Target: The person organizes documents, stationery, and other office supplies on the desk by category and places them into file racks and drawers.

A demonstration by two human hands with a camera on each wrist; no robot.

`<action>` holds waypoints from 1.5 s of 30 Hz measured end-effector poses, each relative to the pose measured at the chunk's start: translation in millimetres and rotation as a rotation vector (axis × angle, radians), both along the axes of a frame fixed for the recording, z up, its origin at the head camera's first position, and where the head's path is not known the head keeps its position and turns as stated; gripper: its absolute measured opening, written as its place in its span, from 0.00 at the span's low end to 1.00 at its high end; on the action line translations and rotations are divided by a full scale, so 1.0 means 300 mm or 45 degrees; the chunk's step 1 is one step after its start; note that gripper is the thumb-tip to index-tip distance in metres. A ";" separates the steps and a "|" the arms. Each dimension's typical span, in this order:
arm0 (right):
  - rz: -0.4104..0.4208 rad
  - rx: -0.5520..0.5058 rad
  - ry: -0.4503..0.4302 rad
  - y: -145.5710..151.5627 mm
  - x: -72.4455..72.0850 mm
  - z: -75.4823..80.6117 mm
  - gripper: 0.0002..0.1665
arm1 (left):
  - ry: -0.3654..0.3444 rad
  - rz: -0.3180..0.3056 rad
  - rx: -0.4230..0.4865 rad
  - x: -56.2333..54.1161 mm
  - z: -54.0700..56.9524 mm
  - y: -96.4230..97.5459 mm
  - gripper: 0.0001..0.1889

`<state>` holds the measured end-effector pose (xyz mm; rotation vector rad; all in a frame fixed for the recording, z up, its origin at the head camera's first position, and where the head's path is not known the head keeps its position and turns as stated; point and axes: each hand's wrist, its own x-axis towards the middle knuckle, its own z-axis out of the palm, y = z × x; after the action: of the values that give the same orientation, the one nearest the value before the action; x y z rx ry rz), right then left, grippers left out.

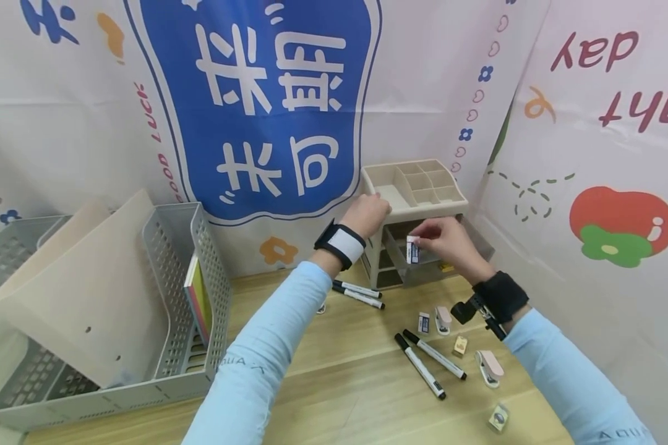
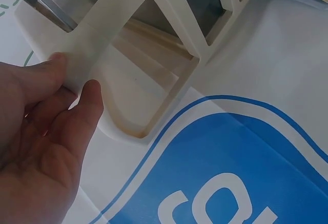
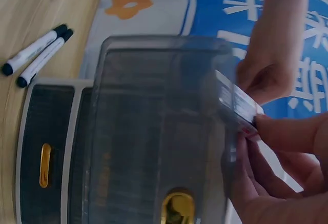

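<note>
My right hand [image 1: 451,244] pinches a small eraser [image 1: 412,252] in a white and dark-blue sleeve between thumb and fingers. It holds the eraser over a pulled-out, see-through grey drawer [image 3: 154,106] with a gold handle. That drawer belongs to a cream desktop organizer [image 1: 430,212], whose top is divided into compartments. At the organizer's upper left corner, my left hand [image 1: 367,214] grips the edge; the left wrist view shows thumb and fingers [image 2: 91,98] around the cream rim. Lower drawers with gold handles are closed in the right wrist view.
Black-and-white markers [image 1: 420,364] lie on the wooden table, with more [image 1: 362,295] beside the organizer. Nearby are another eraser [image 1: 423,322], pink staplers [image 1: 490,368] and small yellowish blocks [image 1: 498,418]. A grey file rack [image 1: 189,278] holding folders stands left. Printed cloth hangs behind.
</note>
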<state>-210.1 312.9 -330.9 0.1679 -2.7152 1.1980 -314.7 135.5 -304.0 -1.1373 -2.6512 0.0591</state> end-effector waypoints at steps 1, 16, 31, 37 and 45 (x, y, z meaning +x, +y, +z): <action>0.009 0.052 -0.021 0.001 -0.010 -0.008 0.10 | -0.008 0.004 0.001 0.002 -0.003 0.006 0.13; 0.278 0.474 -0.170 -0.002 -0.088 -0.033 0.06 | 0.042 -0.010 -0.040 0.020 0.009 0.040 0.13; 0.344 0.746 -0.215 -0.038 -0.128 -0.037 0.19 | 0.013 -0.003 -0.040 0.019 0.008 0.026 0.14; 0.220 0.510 0.140 -0.021 -0.040 -0.044 0.13 | 0.016 0.004 -0.052 0.011 -0.002 0.020 0.13; 0.137 0.314 0.346 0.018 0.154 -0.076 0.07 | 0.070 -0.009 -0.065 -0.010 -0.003 0.021 0.14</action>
<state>-164.1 318.4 -353.6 0.4772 -2.6274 0.7911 -317.6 141.8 -305.0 -1.1439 -2.6116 0.1554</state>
